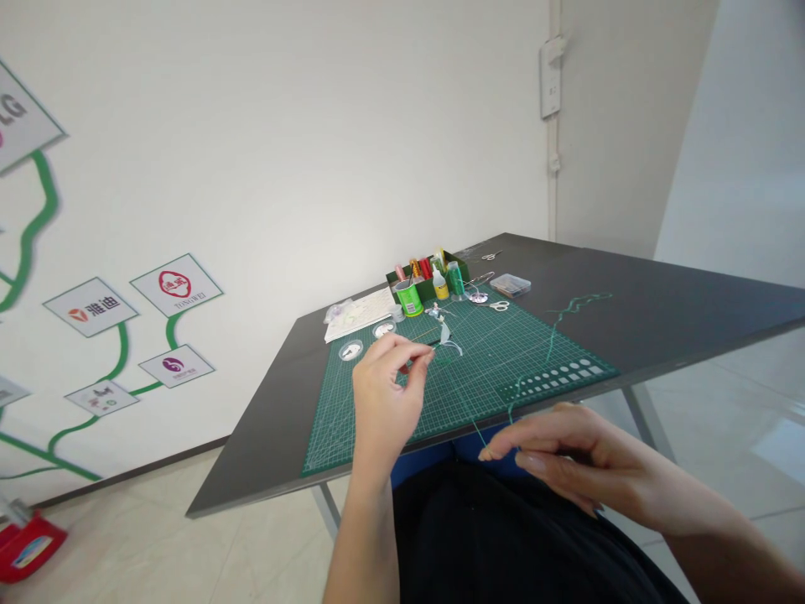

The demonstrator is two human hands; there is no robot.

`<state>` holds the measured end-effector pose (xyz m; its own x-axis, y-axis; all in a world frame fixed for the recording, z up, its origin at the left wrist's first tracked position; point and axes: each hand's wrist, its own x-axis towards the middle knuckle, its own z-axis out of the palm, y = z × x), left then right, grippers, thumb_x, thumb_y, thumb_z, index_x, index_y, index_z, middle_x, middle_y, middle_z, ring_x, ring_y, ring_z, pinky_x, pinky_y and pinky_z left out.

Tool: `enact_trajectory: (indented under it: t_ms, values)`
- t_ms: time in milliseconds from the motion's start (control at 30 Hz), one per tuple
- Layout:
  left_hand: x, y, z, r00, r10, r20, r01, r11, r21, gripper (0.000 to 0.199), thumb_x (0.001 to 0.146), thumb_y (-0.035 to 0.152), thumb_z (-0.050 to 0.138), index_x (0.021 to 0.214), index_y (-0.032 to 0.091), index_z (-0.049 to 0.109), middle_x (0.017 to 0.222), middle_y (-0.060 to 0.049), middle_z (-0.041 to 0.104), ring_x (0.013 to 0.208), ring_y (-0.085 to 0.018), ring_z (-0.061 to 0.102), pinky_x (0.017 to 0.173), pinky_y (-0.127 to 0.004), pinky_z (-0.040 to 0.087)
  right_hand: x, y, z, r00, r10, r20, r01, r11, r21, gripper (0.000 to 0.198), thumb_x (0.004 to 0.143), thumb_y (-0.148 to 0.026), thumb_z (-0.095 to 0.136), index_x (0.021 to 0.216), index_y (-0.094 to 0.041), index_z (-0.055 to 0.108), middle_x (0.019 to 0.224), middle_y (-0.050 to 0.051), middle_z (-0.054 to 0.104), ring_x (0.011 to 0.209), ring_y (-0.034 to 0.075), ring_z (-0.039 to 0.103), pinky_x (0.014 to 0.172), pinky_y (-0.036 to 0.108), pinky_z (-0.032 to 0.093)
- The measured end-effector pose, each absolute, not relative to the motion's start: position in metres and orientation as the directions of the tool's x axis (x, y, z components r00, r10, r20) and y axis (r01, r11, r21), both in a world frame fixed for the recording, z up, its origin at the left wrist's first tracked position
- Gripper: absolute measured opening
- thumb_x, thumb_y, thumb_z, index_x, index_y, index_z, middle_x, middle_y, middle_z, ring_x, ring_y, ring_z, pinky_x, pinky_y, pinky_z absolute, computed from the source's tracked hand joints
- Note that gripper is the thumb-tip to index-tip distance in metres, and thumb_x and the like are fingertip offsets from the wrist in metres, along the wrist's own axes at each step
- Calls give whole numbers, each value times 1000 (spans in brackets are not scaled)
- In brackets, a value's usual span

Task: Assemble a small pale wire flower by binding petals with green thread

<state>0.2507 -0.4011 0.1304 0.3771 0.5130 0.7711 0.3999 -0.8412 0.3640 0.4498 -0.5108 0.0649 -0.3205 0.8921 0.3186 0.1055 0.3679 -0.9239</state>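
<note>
My left hand is raised over the green cutting mat, its thumb and index finger pinched on the thin end of a small piece. A pale, leaf-shaped white piece with curved strands shows just beyond those fingertips. Lower and to the right, at the table's front edge, my right hand is closed on green thread. One stretch of it runs up from the index fingertip toward the mat. Another trails over the mat onto the dark tabletop. Where the thread meets the left hand is too fine to make out.
On the cutting mat stand a green can, a glue bottle, scissors and round dishes. Behind them is a green box of thread spools. A clear case lies on the dark table.
</note>
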Motion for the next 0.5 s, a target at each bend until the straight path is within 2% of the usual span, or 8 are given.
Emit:
enact_trajectory:
  t_ms: [100, 267, 500]
  values:
    - [251, -400, 129, 385, 506, 772, 408, -843, 349, 13, 89, 15, 65, 82, 20, 75, 79, -1, 67, 68, -12, 59, 65, -25, 46, 453, -510, 77, -337, 865, 372, 118, 430, -895, 38, 99, -43, 54, 113, -16, 78, 58, 1, 58, 43, 7, 43, 39, 18, 30]
    - [251, -400, 128, 400, 497, 770, 414, -848, 332, 13, 89, 13, 65, 83, 20, 74, 80, -1, 67, 71, -12, 59, 67, -25, 46, 458, -503, 95, -370, 808, 459, 65, 515, -855, 35, 100, -39, 55, 112, -14, 78, 48, -3, 49, 38, 5, 42, 38, 17, 29]
    - [251, -404, 129, 463, 484, 742, 414, -859, 302, 14, 92, 16, 62, 85, 20, 74, 81, -2, 68, 75, -14, 61, 70, -28, 47, 454, -495, 123, -369, 784, 499, -23, 529, -849, 35, 101, -38, 54, 114, -14, 76, 47, -5, 45, 36, 5, 39, 36, 17, 29]
